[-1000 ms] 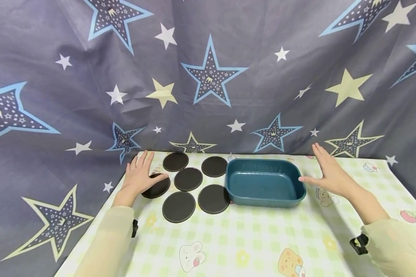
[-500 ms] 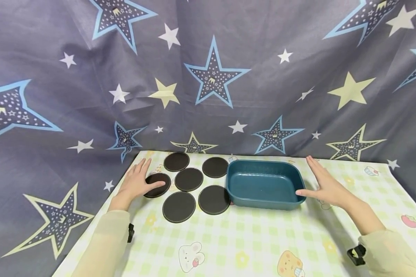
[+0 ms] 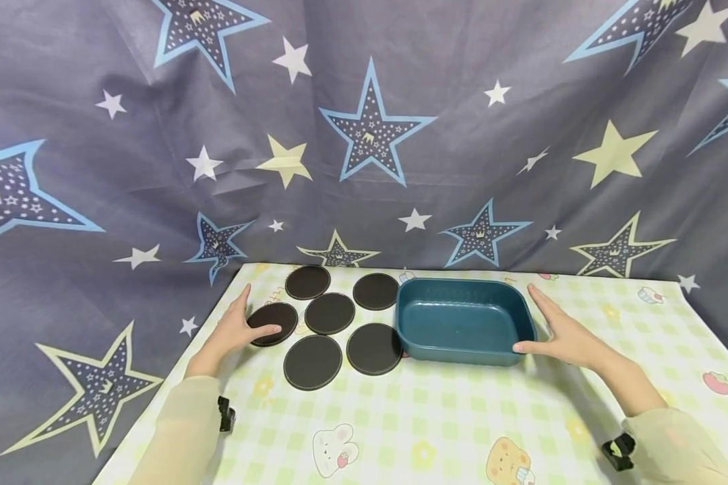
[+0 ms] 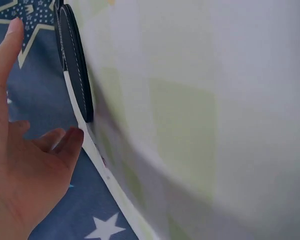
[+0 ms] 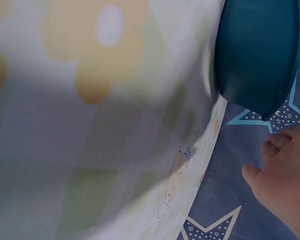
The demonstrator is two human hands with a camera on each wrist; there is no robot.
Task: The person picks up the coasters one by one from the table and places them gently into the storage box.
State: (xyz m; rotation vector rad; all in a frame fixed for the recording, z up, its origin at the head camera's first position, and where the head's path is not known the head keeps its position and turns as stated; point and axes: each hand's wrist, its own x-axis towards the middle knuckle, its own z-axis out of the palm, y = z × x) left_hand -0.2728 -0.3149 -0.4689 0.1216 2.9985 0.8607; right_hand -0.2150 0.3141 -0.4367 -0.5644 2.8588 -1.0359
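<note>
Several round black coasters with stitched edges lie flat on the left half of the table; the leftmost coaster (image 3: pixel 279 314) is partly covered by my left thumb. My left hand (image 3: pixel 227 337) hovers beside it with thumb and fingers spread, holding nothing. In the left wrist view the coasters' stitched rim (image 4: pixel 74 65) shows beyond the hand (image 4: pixel 25 160), with a gap between them. A deep teal rectangular dish (image 3: pixel 461 353) sits right of the coasters. My right hand (image 3: pixel 573 340) is at its right end, thumb over the front corner; the right wrist view shows space between hand (image 5: pixel 285 180) and dish (image 5: pixel 257 55).
A pale green checked cloth (image 3: pixel 425 411) with cartoon prints covers the table. Behind and to the left hangs a grey-blue curtain (image 3: pixel 352 222) with stars, right at the table's far edge. The dish almost touches the nearest coaster (image 3: pixel 374 349) on its left.
Both hands have come lower and slightly toward me. The right hand has moved left, closer to the dish; the left hand has shifted a little left. Coasters and dish have stayed put.
</note>
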